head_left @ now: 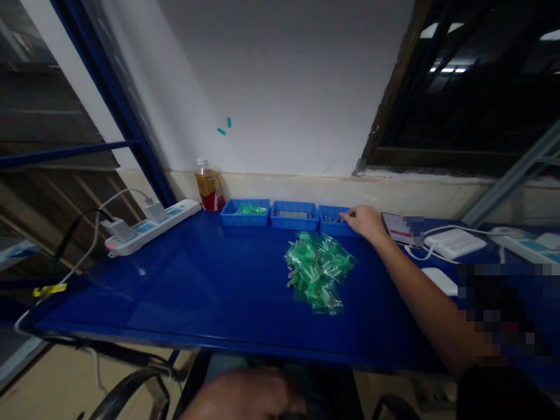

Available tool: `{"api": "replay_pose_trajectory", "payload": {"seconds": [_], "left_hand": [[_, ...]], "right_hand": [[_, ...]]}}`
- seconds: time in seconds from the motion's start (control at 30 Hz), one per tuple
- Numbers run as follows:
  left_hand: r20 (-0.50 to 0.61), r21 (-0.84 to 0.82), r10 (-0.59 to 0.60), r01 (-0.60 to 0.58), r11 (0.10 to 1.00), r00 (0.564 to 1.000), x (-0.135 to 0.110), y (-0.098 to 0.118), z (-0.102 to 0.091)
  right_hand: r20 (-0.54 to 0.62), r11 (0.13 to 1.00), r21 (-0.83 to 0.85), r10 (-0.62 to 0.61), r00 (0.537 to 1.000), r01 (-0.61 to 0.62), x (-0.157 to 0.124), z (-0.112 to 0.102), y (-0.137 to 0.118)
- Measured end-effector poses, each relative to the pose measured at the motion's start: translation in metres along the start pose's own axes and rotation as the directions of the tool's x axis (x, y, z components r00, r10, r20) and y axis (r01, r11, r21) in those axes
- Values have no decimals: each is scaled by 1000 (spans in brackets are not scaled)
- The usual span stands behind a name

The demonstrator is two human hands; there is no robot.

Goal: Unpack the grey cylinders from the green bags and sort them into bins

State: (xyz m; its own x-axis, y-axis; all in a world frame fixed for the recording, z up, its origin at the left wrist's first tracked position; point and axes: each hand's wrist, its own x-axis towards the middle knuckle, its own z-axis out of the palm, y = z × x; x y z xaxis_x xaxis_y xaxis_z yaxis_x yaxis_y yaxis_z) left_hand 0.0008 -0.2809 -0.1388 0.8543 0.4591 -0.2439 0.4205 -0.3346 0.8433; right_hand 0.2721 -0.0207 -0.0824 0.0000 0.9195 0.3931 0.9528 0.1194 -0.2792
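My right hand [365,221] reaches over the right-hand blue bin [345,230], its thumb and fingers pinched together at small metal parts [333,219]. Whatever lies between those fingertips is too small to make out. Low in the view, my left hand [249,395] is smeared by motion near my lap, and its fingers do not show clearly. The middle blue bin [294,223] holds pale rod-like pieces [292,214]. In the left blue bin [245,220] lie green plastic bags [251,209]. A heap of green-tinted bags [315,271] with pale pieces inside sits on the blue table [196,291].
A drink bottle [209,186] stands left of the bins. Farther left lies a power strip [153,226] with plugs and cables. Beside my right forearm are a phone [399,228], a white charger box [455,242] and a white object [440,281]. The wall rises behind.
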Motion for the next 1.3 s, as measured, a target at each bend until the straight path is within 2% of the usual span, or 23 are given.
{"api": "replay_pose_trajectory", "payload": {"seconds": [0.03,0.07,0.1,0.13,0.17,0.2,0.23,0.27,0.33,0.4,0.47,0.57,0.67,0.73,0.77,0.83,0.93,1.03,1.13,1.2,1.3], "left_hand": [[65,-54,98,-95,994,993,-9,20,-27],[5,-74,121,-120,990,993,-15,34,-53],[-128,-46,69,-76,996,989,-16,39,-77],[-310,31,3,7,999,951,-13,37,-98],[-482,138,-35,115,984,876,-6,29,-116],[-584,241,-42,223,945,810,3,16,-130],[-604,317,-56,304,899,795,14,1,-140],[-607,365,-53,337,868,793,26,-13,-147],[-588,459,33,301,836,808,45,-35,-157],[-556,514,98,249,821,825,56,-45,-164],[-520,535,122,211,818,845,59,-47,-171],[-506,508,121,182,842,854,56,-48,-182],[-591,396,112,167,903,799,52,-49,-184],[-635,303,119,104,947,764,51,-46,-179],[-637,264,126,61,963,760,51,-44,-175],[-617,214,144,-11,977,774,52,-38,-166],[-593,179,149,-50,982,791,53,-34,-158],[-606,140,134,-61,988,784,54,-37,-154],[-663,120,150,-94,988,734,53,-42,-153],[-693,165,198,-115,980,694,51,-44,-152],[-686,256,258,-107,961,680,50,-42,-152]], "right_hand": [[-26,999,-35,-10,1000,9,-3,0,-4],[-63,998,-59,-31,998,27,-8,1,-9],[-103,996,-62,-66,992,60,-15,1,-15],[-139,993,-40,-112,984,107,-24,1,-22],[-161,984,13,-172,972,177,-35,1,-31],[-175,963,84,-238,955,256,-47,2,-40],[-178,929,160,-305,935,334,-59,2,-50],[-163,883,228,-381,910,411,-72,3,-60],[-109,791,314,-519,848,524,-94,5,-77],[-25,732,319,-628,777,602,-108,8,-88],[35,725,298,-658,752,621,-114,10,-92],[51,775,271,-604,796,571,-113,14,-90],[23,801,279,-557,830,529,-110,16,-88],[-28,803,306,-530,848,512,-109,17,-89],[-61,799,318,-521,852,511,-109,17,-89],[-111,775,328,-537,836,541,-109,16,-91],[-124,736,311,-596,793,602,-111,15,-92],[-112,749,308,-584,804,587,-111,16,-93],[-110,773,322,-542,833,546,-110,20,-93],[-108,780,336,-525,844,528,-109,22,-93],[-78,781,359,-520,850,511,-108,25,-93]]}}
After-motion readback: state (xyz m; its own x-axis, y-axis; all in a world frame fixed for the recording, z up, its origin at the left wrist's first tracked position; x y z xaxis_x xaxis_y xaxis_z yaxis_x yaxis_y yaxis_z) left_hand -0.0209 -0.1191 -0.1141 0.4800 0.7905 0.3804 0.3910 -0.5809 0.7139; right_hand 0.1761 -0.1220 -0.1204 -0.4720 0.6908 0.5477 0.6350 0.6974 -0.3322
